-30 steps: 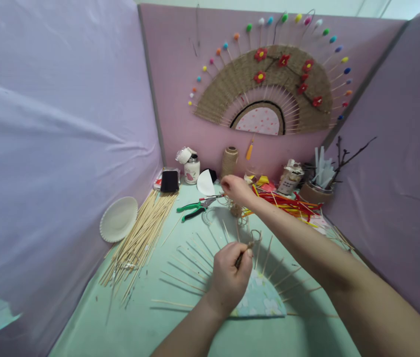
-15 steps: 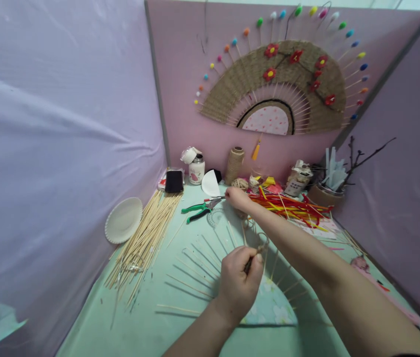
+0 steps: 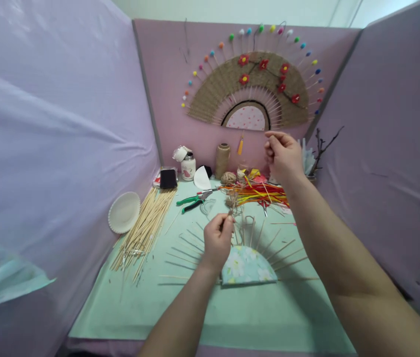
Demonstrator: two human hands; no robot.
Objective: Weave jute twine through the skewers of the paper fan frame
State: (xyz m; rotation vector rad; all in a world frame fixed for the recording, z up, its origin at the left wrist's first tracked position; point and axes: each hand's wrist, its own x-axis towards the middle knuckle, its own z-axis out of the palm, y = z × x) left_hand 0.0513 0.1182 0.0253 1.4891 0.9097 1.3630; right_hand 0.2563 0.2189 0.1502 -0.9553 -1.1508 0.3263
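Observation:
My left hand (image 3: 217, 242) is closed in a pinch on brown twine (image 3: 230, 213), over the left side of a half-round floral piece (image 3: 245, 267). Thin wooden sticks (image 3: 284, 249) fan out from that piece, and loops of twine (image 3: 249, 220) lie among the upper ones. Raised well above the table, my right hand (image 3: 285, 154) is in front of the pink back panel. Its thumb and fingers are drawn together, and whatever is between them is too fine to make out.
Bundled sticks (image 3: 146, 228) and a white plate (image 3: 124, 213) lie left. Behind are green-handled pliers (image 3: 191, 201), a twine spool (image 3: 223, 161), a twine ball (image 3: 228, 178), a jar (image 3: 188, 167) and red and yellow strips (image 3: 254, 194). A decorated fan (image 3: 247, 84) hangs on the back panel.
My right hand has risen and moved right from beside the pliers to in front of the back panel. My left hand has shifted slightly away, still pinching twine. The view has tilted up.

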